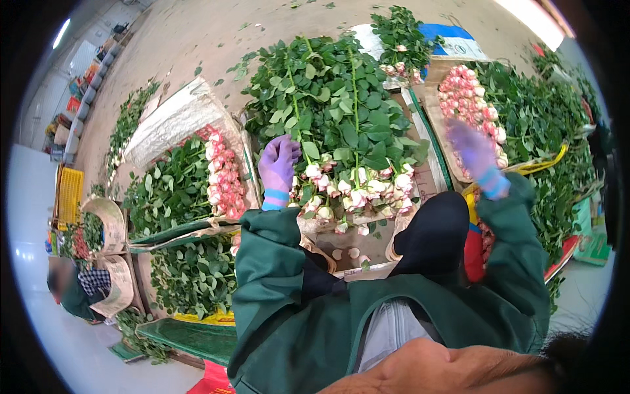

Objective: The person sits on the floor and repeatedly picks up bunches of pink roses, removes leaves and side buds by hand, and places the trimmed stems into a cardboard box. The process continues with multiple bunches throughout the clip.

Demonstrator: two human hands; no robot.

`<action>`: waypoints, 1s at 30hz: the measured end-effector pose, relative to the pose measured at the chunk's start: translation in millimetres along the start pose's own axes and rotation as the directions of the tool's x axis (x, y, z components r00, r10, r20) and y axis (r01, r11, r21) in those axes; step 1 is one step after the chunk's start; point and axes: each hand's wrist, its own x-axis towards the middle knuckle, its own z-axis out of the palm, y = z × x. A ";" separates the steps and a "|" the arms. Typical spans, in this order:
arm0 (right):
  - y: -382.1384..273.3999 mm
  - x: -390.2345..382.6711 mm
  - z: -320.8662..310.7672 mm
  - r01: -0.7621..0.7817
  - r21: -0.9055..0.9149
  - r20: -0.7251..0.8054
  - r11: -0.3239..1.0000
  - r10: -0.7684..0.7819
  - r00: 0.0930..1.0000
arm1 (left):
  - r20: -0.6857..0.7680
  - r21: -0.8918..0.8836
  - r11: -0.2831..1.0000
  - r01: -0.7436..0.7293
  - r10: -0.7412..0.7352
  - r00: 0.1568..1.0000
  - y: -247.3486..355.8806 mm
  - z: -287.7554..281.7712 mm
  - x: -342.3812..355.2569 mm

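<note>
Centre pile [335, 118]: white-pink roses before the person, stems pointing away, blooms nearest the knees
Right pile [518, 108]: pink-white roses, blooms facing centre
Left pile [174, 184]: pinker roses, blooms facing centre
Right hand [472, 150]: purple glove, blurred, over right-pile blooms; grip can't tell
Left hand [279, 163]: purple glove, centre pile's left edge; fingers part-curled, hold can't tell
Loose petals [354, 253]: between the legs

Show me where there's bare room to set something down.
Mostly bare floor lies beyond the white sack and the central rose pile. It is crowded at that pile, the left roses and the right roses.
</note>
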 end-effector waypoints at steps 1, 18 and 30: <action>-43.1 16.6 35.1 0.009 -0.048 0.193 0.999 0.000 0.981 | 0.006 -0.067 0.998 0.022 -0.022 1.000 1.7 -6.6 -1.3; -68.1 89.4 241.8 -0.161 -0.134 0.367 0.978 0.200 0.908 | 0.140 -0.069 0.996 -0.057 0.066 0.988 9.7 19.4 -13.9; -103.5 75.3 173.1 -0.764 0.645 0.764 0.037 0.017 0.646 | 0.091 0.031 0.999 -0.043 0.040 0.995 -11.8 -10.6 -14.3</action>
